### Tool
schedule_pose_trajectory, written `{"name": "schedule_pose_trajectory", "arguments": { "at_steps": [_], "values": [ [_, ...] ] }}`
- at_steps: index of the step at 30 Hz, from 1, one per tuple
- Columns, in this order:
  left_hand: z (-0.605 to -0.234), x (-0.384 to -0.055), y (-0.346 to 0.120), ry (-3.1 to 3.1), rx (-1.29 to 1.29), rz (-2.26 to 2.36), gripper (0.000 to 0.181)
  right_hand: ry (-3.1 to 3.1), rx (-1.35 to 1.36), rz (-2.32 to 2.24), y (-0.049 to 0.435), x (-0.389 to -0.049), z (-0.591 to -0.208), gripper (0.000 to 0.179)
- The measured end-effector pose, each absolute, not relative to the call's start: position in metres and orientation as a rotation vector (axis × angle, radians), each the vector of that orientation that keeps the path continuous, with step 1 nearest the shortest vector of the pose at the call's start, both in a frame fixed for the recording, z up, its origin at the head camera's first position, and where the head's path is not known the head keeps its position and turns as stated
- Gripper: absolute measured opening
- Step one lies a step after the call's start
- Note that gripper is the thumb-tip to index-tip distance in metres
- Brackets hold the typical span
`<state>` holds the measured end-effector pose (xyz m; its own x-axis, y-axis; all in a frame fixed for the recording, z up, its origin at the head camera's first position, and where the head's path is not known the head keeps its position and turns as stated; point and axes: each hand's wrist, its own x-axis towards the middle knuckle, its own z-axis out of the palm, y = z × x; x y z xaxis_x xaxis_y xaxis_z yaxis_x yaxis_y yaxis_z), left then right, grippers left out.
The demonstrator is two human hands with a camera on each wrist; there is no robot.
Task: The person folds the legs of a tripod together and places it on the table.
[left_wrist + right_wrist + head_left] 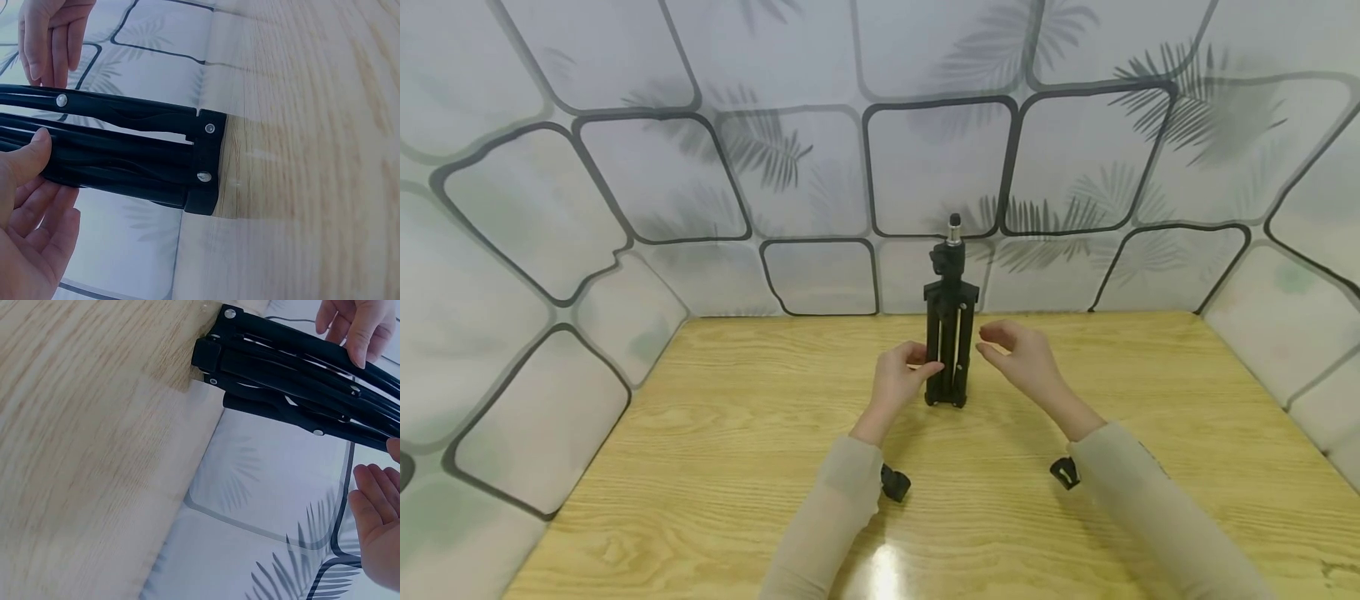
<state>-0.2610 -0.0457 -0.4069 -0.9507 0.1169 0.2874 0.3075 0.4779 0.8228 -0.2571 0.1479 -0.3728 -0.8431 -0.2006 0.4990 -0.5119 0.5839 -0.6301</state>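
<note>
A folded black tripod (950, 333), possibly a light stand with a metal stud on top, stands upright on the table near the back wall. My left hand (898, 375) holds one of its legs low down, the thumb (39, 147) across the near side and the fingers behind. To the tripod's right, my right hand (1018, 358) is raised with loosely bent fingers and nothing in it. In the right wrist view, the thumb of this hand (378, 519) comes right up to the tripod's edge. The folded legs meet the tabletop at their lower end (205, 162).
The light wooden table (737, 417) ends at a cloth-like wall (820, 167) with a grey line and leaf print, which also runs along both sides. Small black pieces show beside the left sleeve (827, 508) and the right sleeve (1150, 508), partly covered by them.
</note>
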Motion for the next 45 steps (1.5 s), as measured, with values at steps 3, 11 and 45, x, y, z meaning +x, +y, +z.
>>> {"name": "schedule_pose_trajectory", "arguments": {
  "at_steps": [3,11,45],
  "values": [
    [-0.406,-0.261,-0.045,-2.531,-0.379,-1.456,0.022,-2.436,0.562,1.133,0.148,-0.258,-0.372,0.022],
    [-0.407,-0.262,-0.046,-2.489,-0.452,-1.457,0.02,-2.462,0.543,1.096,0.146,-0.261,-0.37,0.025],
    [-0.41,-0.272,-0.048,-2.532,-0.489,-1.508,0.023,-2.538,0.601,1.237,0.136,-0.287,-0.382,0.027]
  ]
}}
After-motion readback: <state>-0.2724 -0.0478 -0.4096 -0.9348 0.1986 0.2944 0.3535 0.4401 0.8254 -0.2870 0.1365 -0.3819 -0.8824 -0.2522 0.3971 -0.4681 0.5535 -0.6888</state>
